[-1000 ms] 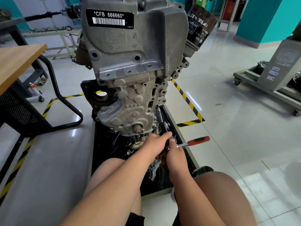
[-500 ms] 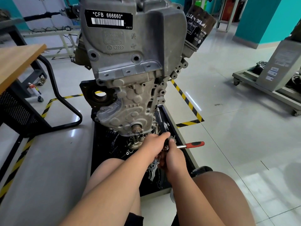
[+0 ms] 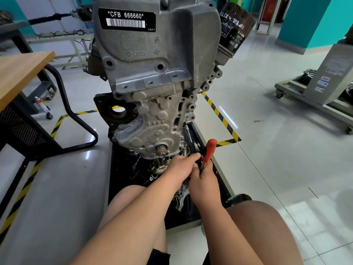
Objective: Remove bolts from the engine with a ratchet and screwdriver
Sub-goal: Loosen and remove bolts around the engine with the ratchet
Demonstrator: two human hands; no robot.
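Observation:
A grey aluminium engine (image 3: 152,77) stands upright on a black tray (image 3: 122,180) on the floor, with a barcode plate reading CFB 666660 near its top. Both my hands work at its lower right corner. My right hand (image 3: 205,180) grips a ratchet (image 3: 209,150) by its red handle, which now points up and away. My left hand (image 3: 181,167) is curled round the ratchet's head end, pressed against my right hand. The bolt and the ratchet's head are hidden behind my fingers.
A black oil filter (image 3: 235,27) sticks out at the engine's upper right. A wooden desk (image 3: 21,71) with a black frame stands to the left. A grey wheeled cart (image 3: 321,100) is at the right. Yellow-black tape (image 3: 219,115) marks the floor. Loose metal parts (image 3: 181,196) lie in the tray.
The ratchet's red handle has swung from pointing right, nearly level, to pointing up towards the engine. Both hands stay at the same spot.

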